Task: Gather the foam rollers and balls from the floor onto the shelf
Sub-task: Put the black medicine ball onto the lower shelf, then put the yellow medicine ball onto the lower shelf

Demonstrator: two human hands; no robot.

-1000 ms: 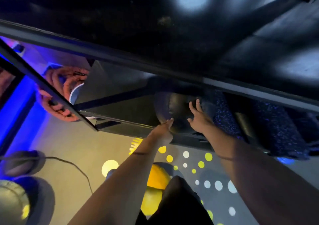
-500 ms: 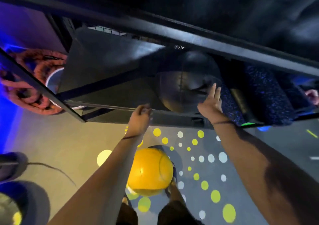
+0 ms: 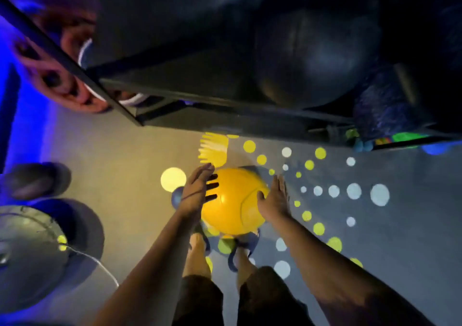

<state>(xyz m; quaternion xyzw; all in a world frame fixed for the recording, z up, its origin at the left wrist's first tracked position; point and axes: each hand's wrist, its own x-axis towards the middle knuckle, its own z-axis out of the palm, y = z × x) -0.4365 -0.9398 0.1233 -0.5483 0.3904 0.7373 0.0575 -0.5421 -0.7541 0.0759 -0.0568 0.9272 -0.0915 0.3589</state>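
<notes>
Yellow ball [image 3: 232,200]: on the floor [image 3: 112,150], just ahead of the feet, below the front edge of the shelf [image 3: 225,118]. Flanked by both hands, left hand [image 3: 197,190] at the left flank, right hand [image 3: 273,200] at the right flank, both wide with straight, spread fingers; firm contact not confirmable, no curl round anything. Judged light, air-filled, smooth-skinned and somewhat springy; probably slippery under a one-sided hold, not fragile. Take hold with flat palms on opposite sides at the widest girth, press inward evenly, lift with both together; avoid fingertip pinching. Expected to roll if released on a flat ledge, so seat against a neighbour or a wall. Floor smooth, pale, dotted with projected yellow and white light spots; free rolling likely. Shelf dark, dimly lit, already loaded with a large dark ball [image 3: 312,58] and a speckled foam roller [image 3: 382,108] to its right. Coiled ropes [image 3: 50,75] beyond the shelf's left post, grey dome [image 3: 32,250] at lower left, blue light along the left edge of the room.
</notes>
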